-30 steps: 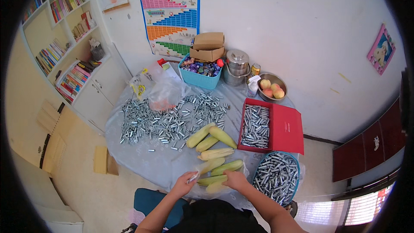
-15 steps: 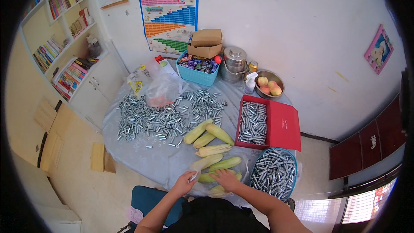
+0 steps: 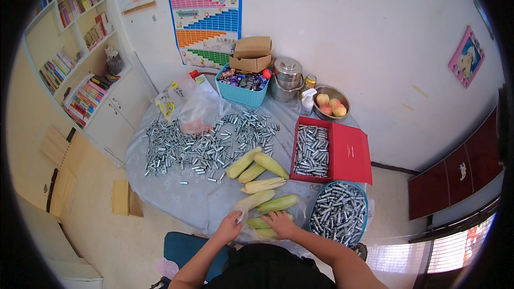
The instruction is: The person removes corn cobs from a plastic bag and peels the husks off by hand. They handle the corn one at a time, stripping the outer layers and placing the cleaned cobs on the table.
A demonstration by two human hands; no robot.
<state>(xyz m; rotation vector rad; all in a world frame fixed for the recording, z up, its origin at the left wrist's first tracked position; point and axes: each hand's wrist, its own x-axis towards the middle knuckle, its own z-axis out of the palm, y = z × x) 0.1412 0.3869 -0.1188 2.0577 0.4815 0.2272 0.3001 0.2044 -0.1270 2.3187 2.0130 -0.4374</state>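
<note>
Several ears of corn in pale green husks lie at the near side of the table. Some of them, among them a pale ear of corn [image 3: 254, 200] and a greener ear of corn [image 3: 278, 203], rest in a clear plastic bag [image 3: 300, 214]. My left hand [image 3: 230, 226] pinches the bag's left edge. Over the nearest ears, my right hand [image 3: 281, 225] lies with its fingers spread, touching a husk. Just beyond the bag is another ear of corn [image 3: 263, 184], with a small group of ears [image 3: 271, 164] behind it.
Loose metal bolts [image 3: 206, 150] cover the table's left part. A red box [image 3: 350, 155] and a blue basket [image 3: 366, 219], both holding metal pieces, stand at right. At the back are a turquoise basket [image 3: 241, 93], a metal pot [image 3: 286, 80], a spray bottle [image 3: 307, 104] and a bowl [image 3: 347, 108] of peaches.
The view has shifted slightly. My right hand's fingers have spread a little over the nearest ears of corn. My left hand keeps its pinch on the plastic bag.
</note>
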